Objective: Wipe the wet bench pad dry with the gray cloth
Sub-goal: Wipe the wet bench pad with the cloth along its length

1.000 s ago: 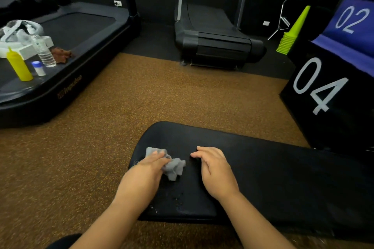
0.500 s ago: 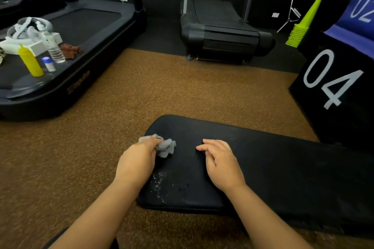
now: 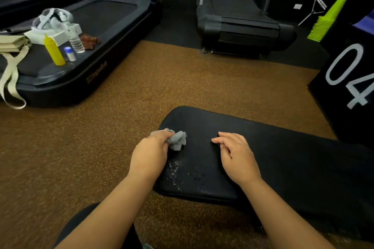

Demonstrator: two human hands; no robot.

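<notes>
A black box marked "04" [image 3: 348, 79] stands close by the far right side of the bench pad [image 3: 283, 157], and a stack of lime-green cones [image 3: 332, 14] rises behind it. To the left, on the deck of a black treadmill [image 3: 85, 70], sit a yellow squeeze bottle [image 3: 53, 50], a clear water bottle [image 3: 73, 36] and a small white container [image 3: 69, 53], well apart from the bench. A second treadmill [image 3: 242, 26] stands farther back. The floor [image 3: 81, 147] is brown speckled rubber.

The pad is smooth black upholstery with a rounded end; its long axis runs from that end, at left, away to the right. Fine water droplets [image 3: 174, 172] glint near its front left edge. The left hand [image 3: 149, 155] is closed around the crumpled gray cloth [image 3: 178, 140], pressing it on the pad's left end. The right hand [image 3: 236, 155] rests on the pad, fingers loosely curled, holding nothing.
</notes>
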